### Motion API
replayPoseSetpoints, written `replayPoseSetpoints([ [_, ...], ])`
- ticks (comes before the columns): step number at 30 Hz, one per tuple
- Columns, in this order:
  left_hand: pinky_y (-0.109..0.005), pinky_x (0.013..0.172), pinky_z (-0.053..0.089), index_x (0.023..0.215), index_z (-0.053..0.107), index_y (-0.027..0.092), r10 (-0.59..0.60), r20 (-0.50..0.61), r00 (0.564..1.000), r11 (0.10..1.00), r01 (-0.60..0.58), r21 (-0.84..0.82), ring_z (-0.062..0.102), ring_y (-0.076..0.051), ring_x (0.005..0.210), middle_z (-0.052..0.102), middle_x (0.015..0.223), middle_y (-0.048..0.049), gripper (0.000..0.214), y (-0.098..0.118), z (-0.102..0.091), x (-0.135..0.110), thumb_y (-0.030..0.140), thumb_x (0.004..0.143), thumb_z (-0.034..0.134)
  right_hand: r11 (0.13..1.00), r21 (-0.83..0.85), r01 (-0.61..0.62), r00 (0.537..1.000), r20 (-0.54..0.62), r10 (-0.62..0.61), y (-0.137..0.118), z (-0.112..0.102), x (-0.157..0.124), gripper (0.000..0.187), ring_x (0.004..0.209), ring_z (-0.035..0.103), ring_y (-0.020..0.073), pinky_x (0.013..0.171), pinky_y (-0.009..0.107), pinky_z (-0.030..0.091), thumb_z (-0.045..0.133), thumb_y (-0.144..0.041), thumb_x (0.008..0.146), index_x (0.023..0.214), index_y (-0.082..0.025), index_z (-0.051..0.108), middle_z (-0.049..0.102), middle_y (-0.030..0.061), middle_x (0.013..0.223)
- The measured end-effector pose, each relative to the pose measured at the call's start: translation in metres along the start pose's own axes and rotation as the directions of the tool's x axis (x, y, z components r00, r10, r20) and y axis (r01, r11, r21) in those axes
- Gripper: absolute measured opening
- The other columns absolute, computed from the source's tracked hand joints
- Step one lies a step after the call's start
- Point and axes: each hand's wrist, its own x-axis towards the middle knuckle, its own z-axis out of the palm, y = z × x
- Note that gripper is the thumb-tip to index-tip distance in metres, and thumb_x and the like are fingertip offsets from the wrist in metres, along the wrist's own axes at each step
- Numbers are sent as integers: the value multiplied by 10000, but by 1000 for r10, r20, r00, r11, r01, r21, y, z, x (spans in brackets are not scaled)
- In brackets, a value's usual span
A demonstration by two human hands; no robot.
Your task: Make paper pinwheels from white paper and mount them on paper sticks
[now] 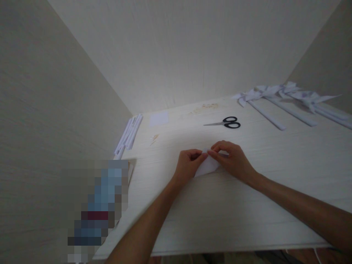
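white folded paper sheet [206,168]: laid on pale wooden table [247,212].
left hand [189,165]: pinched on sheet edge.
right hand [233,159]: pinched on fold.
step: crease being pressed; edge alignment judged necessary next.

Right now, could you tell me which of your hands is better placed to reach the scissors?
Probably the right hand: the scissors lie just beyond it, while the left hand sits farther off, pinching the paper.
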Motion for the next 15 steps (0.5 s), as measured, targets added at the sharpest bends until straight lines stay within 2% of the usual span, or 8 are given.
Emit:
replayPoseSetpoints([
  [6,-180,413,291,528,609,124,36,-32,999,993,-32,113,405,-65,449,511,481,19,240,2,1,-1,338,636,593,1000,6,-3,1000,17,3,0,0,0,198,623,551,153,608,287,415,523,-260,731,544,-197,513,605,17,625],
  [10,-179,413,284,527,603,124,50,-26,998,988,-45,148,397,-63,448,500,476,22,229,3,0,-2,319,645,584,1000,6,20,997,78,-20,3,-3,0,178,609,540,152,618,299,420,523,-257,731,565,-192,518,587,21,613],
  [12,-180,406,274,515,593,126,39,-46,998,989,-32,147,386,-60,438,485,465,27,229,3,-1,-2,321,634,590,997,52,59,993,103,-64,6,-6,2,140,659,549,155,648,306,430,539,-260,721,599,-192,530,594,31,680],
  [15,-185,392,261,523,582,128,-7,-123,992,995,19,95,376,-60,422,476,462,29,242,0,-6,1,350,617,599,985,150,84,995,41,-91,14,-8,5,93,870,540,177,792,346,410,597,-270,675,648,-198,545,585,51,902],
])
